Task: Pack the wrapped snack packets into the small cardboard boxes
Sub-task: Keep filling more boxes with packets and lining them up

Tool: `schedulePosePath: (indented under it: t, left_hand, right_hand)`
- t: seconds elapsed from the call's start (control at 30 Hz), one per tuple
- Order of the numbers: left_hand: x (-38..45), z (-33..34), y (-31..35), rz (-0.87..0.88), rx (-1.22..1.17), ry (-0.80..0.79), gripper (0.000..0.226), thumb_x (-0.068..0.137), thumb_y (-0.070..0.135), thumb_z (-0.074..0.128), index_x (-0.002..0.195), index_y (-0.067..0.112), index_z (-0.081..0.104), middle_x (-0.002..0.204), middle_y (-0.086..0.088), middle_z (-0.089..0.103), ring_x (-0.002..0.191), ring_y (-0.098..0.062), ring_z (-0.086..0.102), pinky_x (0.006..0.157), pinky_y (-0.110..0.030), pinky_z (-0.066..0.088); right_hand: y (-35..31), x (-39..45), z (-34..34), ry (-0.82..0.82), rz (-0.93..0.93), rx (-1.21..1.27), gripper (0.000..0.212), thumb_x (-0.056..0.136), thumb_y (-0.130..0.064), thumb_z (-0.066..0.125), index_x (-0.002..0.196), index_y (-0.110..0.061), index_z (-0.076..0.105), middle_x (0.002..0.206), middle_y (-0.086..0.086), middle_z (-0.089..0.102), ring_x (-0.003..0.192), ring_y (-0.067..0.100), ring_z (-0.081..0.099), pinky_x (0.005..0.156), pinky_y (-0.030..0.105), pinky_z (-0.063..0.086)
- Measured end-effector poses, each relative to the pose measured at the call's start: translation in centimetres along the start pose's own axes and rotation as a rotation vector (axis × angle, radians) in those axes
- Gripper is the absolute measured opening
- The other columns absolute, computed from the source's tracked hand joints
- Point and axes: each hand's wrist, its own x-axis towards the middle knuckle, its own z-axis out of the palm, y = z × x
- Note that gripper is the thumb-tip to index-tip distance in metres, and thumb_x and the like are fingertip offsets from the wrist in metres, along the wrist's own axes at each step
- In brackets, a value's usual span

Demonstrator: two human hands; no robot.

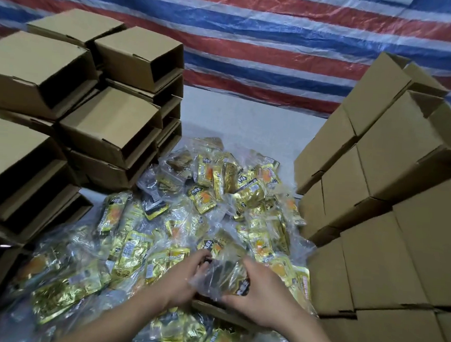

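Note:
A heap of gold and black wrapped snack packets (211, 196) in clear plastic covers the white table. Low in the middle, my left hand (183, 278) and my right hand (260, 292) both grip one clear bag of packets (224, 276), fingers curled round its two sides. Just under the bag shows the brown edge of a small cardboard box (218, 312), mostly hidden by my hands and wrists.
Open empty cardboard boxes (120, 124) are stacked on their sides at the left. Closed cardboard boxes (383, 210) form a tall stack at the right. A red, white and blue striped tarp (256, 38) hangs behind the table.

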Motion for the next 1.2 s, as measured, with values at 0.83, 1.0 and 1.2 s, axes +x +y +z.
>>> schedulePosePath:
  t: [0.83, 1.0, 1.2]
  left_hand:
    - [1.0, 1.1, 0.2, 0.084, 0.136, 0.124, 0.033, 0.107, 0.044, 0.029, 0.134, 0.033, 0.042, 0.115, 0.007, 0.06, 0.099, -0.012, 0.058, 0.09, -0.034, 0.048]
    - [0.6, 1.9, -0.7, 0.101, 0.176, 0.132, 0.035, 0.106, 0.044, 0.028, 0.136, 0.033, 0.042, 0.125, 0.006, 0.06, 0.107, -0.012, 0.057, 0.096, -0.033, 0.046]
    - [0.8, 1.9, -0.5, 0.067, 0.156, 0.139, 0.034, 0.106, 0.045, 0.027, 0.135, 0.033, 0.041, 0.116, 0.008, 0.062, 0.101, -0.011, 0.06, 0.092, -0.037, 0.05]
  right_hand:
    - [2.2, 7.4, 5.7, -0.35, 0.148, -0.169, 0.031, 0.097, -0.024, 0.048, 0.126, -0.017, 0.058, 0.125, 0.009, 0.064, 0.111, 0.029, 0.062, 0.081, 0.028, 0.044]
    - [1.4, 7.9, 7.9, -0.458, 0.247, -0.019, 0.035, 0.101, -0.02, 0.039, 0.129, -0.01, 0.058, 0.125, 0.013, 0.064, 0.113, 0.03, 0.061, 0.095, 0.033, 0.048]
    - [1.3, 8.2, 6.4, -0.441, 0.249, 0.075, 0.037, 0.103, -0.024, 0.035, 0.122, -0.005, 0.06, 0.12, 0.016, 0.064, 0.093, 0.023, 0.056, 0.077, 0.026, 0.039]
